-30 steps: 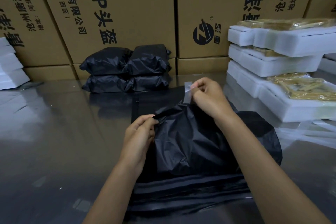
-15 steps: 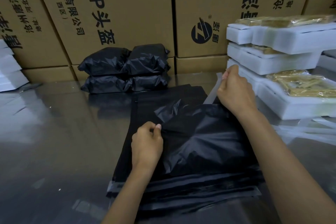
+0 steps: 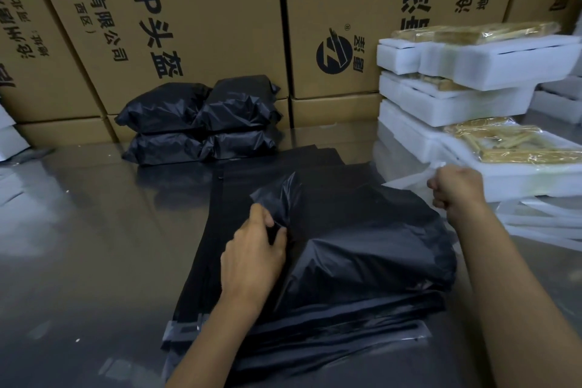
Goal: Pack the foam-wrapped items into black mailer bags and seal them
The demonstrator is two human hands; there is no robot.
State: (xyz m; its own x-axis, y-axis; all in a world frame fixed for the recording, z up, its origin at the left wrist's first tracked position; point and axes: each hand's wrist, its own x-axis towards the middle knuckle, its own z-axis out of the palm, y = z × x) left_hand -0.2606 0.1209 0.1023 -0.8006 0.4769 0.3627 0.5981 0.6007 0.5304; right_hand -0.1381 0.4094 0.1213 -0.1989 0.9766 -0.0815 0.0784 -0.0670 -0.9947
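Observation:
A filled black mailer bag [image 3: 371, 249] lies in front of me on a stack of flat empty black mailers [image 3: 302, 334]. My left hand [image 3: 252, 258] pinches the bag's open flap at its left corner. My right hand [image 3: 456, 189] is curled into a fist at the bag's far right corner and pinches a thin pale release strip [image 3: 406, 178] that stretches off the flap. Foam-wrapped items [image 3: 472, 104] with gold contents under clear film are stacked at the right.
Several sealed black mailer bags [image 3: 201, 123] are piled against large cardboard boxes [image 3: 195, 19] at the back. The shiny metal table [image 3: 88, 236] stretches left. White foam pieces [image 3: 12, 135] sit at the far left edge. Loose clear strips [image 3: 548, 224] lie right of the bag.
My right hand has pulled the release strip from the middle of the flap out to the right, peeling it along the bag. My left hand has stayed on the flap's left corner.

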